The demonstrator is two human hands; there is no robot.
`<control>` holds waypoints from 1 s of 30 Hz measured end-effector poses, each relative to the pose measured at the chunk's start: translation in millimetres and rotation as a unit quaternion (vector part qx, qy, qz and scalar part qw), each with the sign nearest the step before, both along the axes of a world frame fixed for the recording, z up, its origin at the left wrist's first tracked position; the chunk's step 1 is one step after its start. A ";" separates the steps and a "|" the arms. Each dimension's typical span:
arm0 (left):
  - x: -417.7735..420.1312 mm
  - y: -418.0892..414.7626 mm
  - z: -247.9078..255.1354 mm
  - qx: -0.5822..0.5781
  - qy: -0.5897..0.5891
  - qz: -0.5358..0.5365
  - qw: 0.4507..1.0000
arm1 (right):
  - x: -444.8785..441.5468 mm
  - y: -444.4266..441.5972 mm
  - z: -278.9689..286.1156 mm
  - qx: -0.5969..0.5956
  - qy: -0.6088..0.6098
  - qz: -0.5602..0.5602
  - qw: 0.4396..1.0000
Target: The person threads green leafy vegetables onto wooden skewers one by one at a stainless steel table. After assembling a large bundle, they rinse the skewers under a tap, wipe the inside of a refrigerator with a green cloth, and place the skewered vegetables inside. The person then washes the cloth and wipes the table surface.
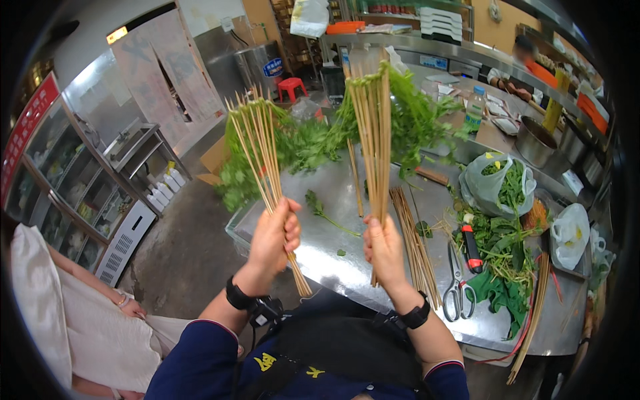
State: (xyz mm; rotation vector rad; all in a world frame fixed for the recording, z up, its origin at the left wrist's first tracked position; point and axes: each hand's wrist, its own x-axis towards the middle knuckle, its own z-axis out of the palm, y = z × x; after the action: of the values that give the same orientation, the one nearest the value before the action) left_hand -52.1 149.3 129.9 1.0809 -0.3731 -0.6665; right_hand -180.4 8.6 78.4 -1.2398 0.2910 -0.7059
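Note:
My left hand (276, 235) grips a bundle of bamboo skewers (265, 165), fanned out towards their pointed tips. Leafy green herbs (240, 180), which look like coriander or celery leaf, are threaded near those tips and hang down. In my right hand (384, 245) is a second bundle of bamboo skewers (372, 140), held upright and closer together. Its upper ends carry more of the same greens (410, 110) by their stems. Both bundles are raised above a stainless steel table (320, 195). A loose leafy sprig (325, 212) lies on the table between my hands.
To the right lie loose skewers (412, 240), scissors (457, 295), a red-and-black utility knife (470, 245), a green cloth (500, 295) and a plastic bag of greens (500, 185). A bottle (473, 110) stands behind. One person (85, 310) is close at left; another (520, 75) sits beyond the counter.

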 end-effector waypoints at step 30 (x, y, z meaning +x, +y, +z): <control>-73.8 64.9 -33.8 0.024 -0.068 0.195 0.978 | 23.8 96.1 -28.1 -0.087 -0.006 0.393 0.915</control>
State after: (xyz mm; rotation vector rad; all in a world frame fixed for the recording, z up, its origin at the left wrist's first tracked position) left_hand -125.9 214.2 96.1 1.2081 -0.2526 -0.2546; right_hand -156.5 104.7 50.3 -1.3802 -0.2905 -0.0358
